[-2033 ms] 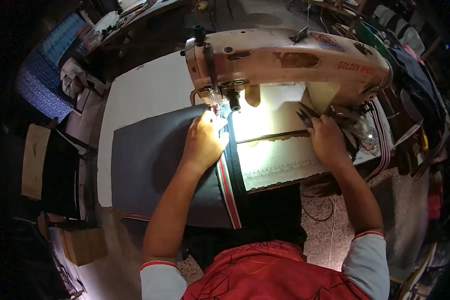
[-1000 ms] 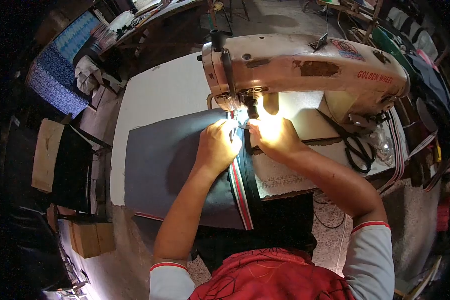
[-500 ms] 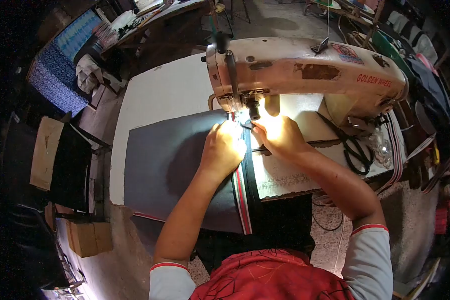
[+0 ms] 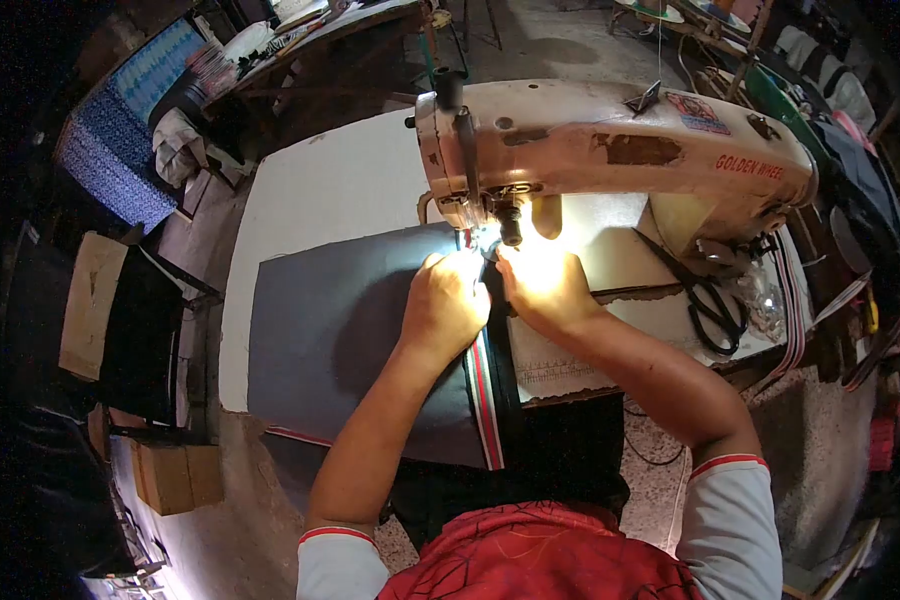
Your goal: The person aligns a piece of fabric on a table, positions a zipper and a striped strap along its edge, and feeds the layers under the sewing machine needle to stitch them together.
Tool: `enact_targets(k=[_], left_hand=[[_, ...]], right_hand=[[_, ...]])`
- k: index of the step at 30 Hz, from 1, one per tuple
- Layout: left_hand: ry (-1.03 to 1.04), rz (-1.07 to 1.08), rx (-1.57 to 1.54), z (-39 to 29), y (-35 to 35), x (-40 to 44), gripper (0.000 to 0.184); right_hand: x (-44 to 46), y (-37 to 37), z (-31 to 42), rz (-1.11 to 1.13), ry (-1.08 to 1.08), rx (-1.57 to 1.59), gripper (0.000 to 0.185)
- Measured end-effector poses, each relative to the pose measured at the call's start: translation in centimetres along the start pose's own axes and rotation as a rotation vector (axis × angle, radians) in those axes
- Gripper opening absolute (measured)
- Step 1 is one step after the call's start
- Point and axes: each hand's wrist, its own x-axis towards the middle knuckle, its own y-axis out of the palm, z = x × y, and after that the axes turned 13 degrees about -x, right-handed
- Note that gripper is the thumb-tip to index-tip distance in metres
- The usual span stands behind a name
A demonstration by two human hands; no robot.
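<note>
Head view: dark grey flat fabric (image 4: 360, 340) with a red-and-white striped ribbon (image 4: 484, 400) is pressed under the curled left hand (image 4: 447, 303) beside the needle; the right hand's (image 4: 545, 285) fingertip grip is obscured by glare.

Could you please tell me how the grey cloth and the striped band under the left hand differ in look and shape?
The grey cloth is plain, while the striped band has red, pale and dark lines running lengthwise. The grey cloth is a broad panel; the striped band is a long, narrow strip. Both reach up towards the needle end of the sewing machine, and the left hand covers part of each.
</note>
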Motion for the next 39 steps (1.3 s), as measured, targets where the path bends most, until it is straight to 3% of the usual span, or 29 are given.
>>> enact_targets(k=[4,19,23,26,31,34,39], left_hand=[[0.05,-0.044,-0.005,-0.3,0.2,-0.1,0.022],[0.016,-0.033,-0.03,0.2,-0.1,0.0,0.022],[-0.026,-0.01,-0.036,0.0,-0.4,0.1,0.021],[0.005,-0.02,-0.047,0.5,-0.1,0.1,0.022],[0.026,-0.006,-0.042,0.1,0.3,-0.3,0.023],[0.034,-0.033,-0.022,-0.4,0.7,-0.8,0.023],[0.02,-0.044,-0.016,0.3,0.6,-0.7,0.024]], right_hand=[[0.0,0.2,0.5,0.023,0.007,-0.209,0.011],[0.3,-1.5,0.6,0.071,-0.001,-0.059,0.016],[0.2,-0.3,1.4,0.107,0.009,-0.146,0.015],[-0.4,0.3,1.8,0.014,-0.01,-0.182,0.015],[-0.4,-0.7,1.8,0.232,0.104,0.002,0.016],[-1.0,0.0,1.1,0.036,-0.008,-0.019,0.015],[-1.1,-1.5,1.2,0.098,0.045,-0.039,0.014]])
